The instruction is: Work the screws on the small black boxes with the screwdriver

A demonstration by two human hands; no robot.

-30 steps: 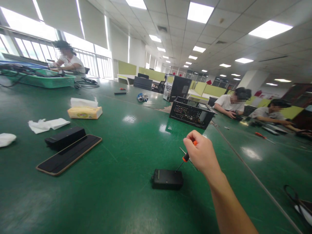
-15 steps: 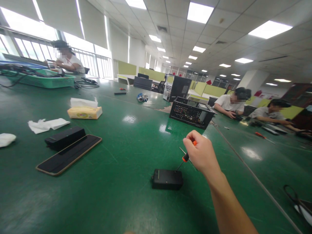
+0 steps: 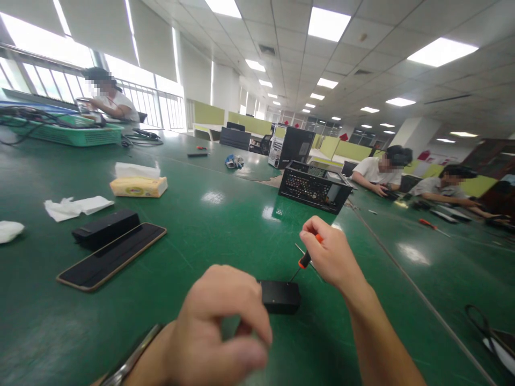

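Note:
My right hand (image 3: 332,254) is closed round a small screwdriver (image 3: 306,260) with an orange and black handle. Its thin shaft slants down to the top right corner of a small black box (image 3: 281,296) lying on the green table (image 3: 209,236). My left hand (image 3: 219,327) is raised close to the camera, in front of the box's left end, with its fingers curled into a pinch. A thin metal piece (image 3: 131,358) shows below its wrist; I cannot tell whether the hand holds it.
On the left lie a phone (image 3: 111,256), a black adapter (image 3: 105,228), crumpled tissues (image 3: 74,206) and a tissue pack (image 3: 139,185). A black perforated computer case (image 3: 314,186) stands behind. Other people sit at the far left (image 3: 108,102) and far right (image 3: 382,169). Scissors (image 3: 488,332) lie at the right.
My left hand has come up into view from below and now covers the box's left end. The right hand and the screwdriver have stayed almost still.

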